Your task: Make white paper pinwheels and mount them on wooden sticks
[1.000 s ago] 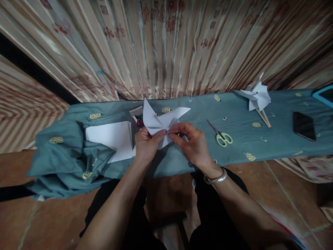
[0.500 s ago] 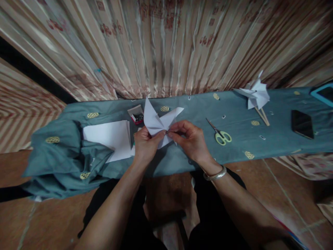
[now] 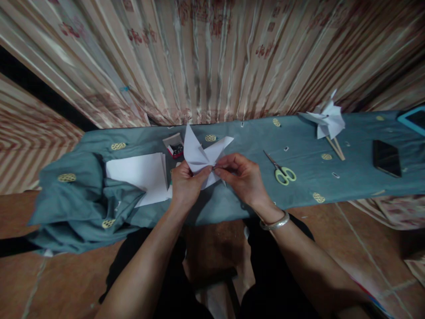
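Note:
A white paper pinwheel (image 3: 196,150) with pointed, folded blades is in front of me above the cloth. My left hand (image 3: 186,182) is closed on its lower left side, the thumb pressed close to the centre. At that centre my right hand (image 3: 244,177) pinches a tiny dark pin between thumb and fingertips, touching the paper. The fingers hide most of the pin and the lower blades. Behind the left hand is a small open red and white box (image 3: 175,148) with dark, shiny small pieces in it.
White paper sheets (image 3: 139,173) lie at left, beside bunched cloth. Green-handled scissors (image 3: 282,172) rest right of my hands. Farther right are finished paper pinwheels (image 3: 328,120) on wooden sticks, a black phone (image 3: 387,157) and a blue-edged device (image 3: 413,120). A pleated curtain (image 3: 212,66) hangs behind.
Both hands stay almost still at the pinwheel's centre, with the same hold. Only a very slight shift of the view shows.

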`<state>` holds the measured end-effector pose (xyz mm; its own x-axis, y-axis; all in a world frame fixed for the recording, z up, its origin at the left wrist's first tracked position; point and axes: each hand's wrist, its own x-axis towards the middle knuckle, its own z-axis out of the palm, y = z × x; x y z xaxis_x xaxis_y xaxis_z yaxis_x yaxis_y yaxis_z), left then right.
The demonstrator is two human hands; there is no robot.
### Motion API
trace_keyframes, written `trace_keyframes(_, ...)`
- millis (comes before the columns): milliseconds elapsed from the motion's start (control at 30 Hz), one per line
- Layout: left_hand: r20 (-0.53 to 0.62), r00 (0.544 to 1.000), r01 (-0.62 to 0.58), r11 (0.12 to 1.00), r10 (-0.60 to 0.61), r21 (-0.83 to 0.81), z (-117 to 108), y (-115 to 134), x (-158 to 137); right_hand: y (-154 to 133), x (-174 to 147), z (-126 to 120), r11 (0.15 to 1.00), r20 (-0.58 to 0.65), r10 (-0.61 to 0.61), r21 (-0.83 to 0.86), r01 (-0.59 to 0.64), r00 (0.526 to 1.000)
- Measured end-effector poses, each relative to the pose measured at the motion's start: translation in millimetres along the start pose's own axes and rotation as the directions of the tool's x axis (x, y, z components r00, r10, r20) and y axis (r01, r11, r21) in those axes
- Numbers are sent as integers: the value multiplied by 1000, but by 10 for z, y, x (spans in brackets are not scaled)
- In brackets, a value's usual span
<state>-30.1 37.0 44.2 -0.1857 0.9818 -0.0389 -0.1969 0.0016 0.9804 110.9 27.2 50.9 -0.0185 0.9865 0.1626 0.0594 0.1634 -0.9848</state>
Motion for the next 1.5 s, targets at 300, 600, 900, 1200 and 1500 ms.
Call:
trace_keyframes(300,-7,1000,23,1000,-23,18,7,-1,7,48,17,14,994,2,57,94,-57,998)
trace_keyframes(600,38,999,30,999,-28,-37,-6,-5,7,51,22,14,984,20,95,146,-97,995)
trace_keyframes(900,89,991,112,989,-104,-92,-18,28,-6,26,26,6,988,-1,81,129,-80,997)
trace_keyframes(1200,93,980,185,972,-173,-142,-6,73,-17,-28,-1,5,999,-71,-11,-48,8,997)
trace_keyframes(1500,101,977,201,973,-189,-117,-23,95,-14,-62,-25,-30,959,-194,-100,-278,43,976)
